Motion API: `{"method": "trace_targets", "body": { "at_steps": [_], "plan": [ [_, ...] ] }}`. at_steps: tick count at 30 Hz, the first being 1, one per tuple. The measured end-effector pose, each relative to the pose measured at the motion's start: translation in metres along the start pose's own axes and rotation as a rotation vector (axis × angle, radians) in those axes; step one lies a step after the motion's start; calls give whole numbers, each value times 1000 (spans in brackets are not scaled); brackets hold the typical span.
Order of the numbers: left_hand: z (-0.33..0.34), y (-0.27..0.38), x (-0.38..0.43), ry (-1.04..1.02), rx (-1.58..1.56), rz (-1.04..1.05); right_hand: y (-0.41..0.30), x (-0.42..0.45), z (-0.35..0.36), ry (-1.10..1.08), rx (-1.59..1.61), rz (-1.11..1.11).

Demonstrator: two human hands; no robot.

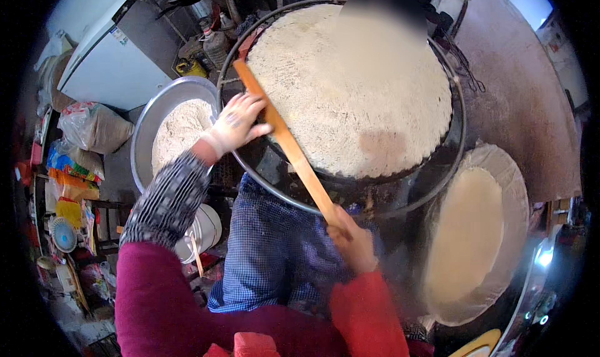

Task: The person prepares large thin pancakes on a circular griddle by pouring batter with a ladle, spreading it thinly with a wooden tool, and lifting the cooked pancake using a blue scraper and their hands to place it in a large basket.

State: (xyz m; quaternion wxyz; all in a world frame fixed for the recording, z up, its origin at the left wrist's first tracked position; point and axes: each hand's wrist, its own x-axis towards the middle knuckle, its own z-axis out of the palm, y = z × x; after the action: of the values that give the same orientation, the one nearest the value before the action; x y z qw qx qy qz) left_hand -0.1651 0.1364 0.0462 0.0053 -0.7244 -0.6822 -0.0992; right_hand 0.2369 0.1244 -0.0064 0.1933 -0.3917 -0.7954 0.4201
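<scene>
My right hand (354,240) grips the lower end of a long flat wooden scraper (295,153). The scraper slants up and left across the near left rim of a round griddle. My left hand (236,122), slightly blurred, is at the scraper's upper part, thumb and fingers apart, fingertips against or very near its edge. A thin, pale, rough-surfaced sheet of batter (309,85) covers most of the dark griddle plate (272,165). Near its front lies a browner rectangular patch (382,144). A blurred area hides the sheet's far part.
A metal basin (140,137) of pale dough or batter (180,127) stands left of the griddle. Right is a plastic-lined container (513,207) of beige contents. A metal ring (461,122) surrounds the griddle. A white bucket (208,226) sits low left, filled bags (93,127) farther left.
</scene>
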Motion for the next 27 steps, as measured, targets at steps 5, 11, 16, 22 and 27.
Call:
{"method": "trace_targets", "body": {
  "at_steps": [5, 11, 16, 22, 27],
  "plan": [
    [21, 14, -110, -72, 133, 88, 57, -64, -83, 120, -405, 44],
    [54, 110, -115, 16, 53, -36, 41, -43, -136, 440, 489, 464],
    [67, 230, -89, 146, -245, -96, -19, -50, -55, -52, 369, 360],
    [118, 323, -136, 13, -248, 47, -106, -62, -16, -647, -114, -422],
    [97, 300, -166, -39, -269, 14, -183, -57, -4, -810, -352, -392]
  ]
}}
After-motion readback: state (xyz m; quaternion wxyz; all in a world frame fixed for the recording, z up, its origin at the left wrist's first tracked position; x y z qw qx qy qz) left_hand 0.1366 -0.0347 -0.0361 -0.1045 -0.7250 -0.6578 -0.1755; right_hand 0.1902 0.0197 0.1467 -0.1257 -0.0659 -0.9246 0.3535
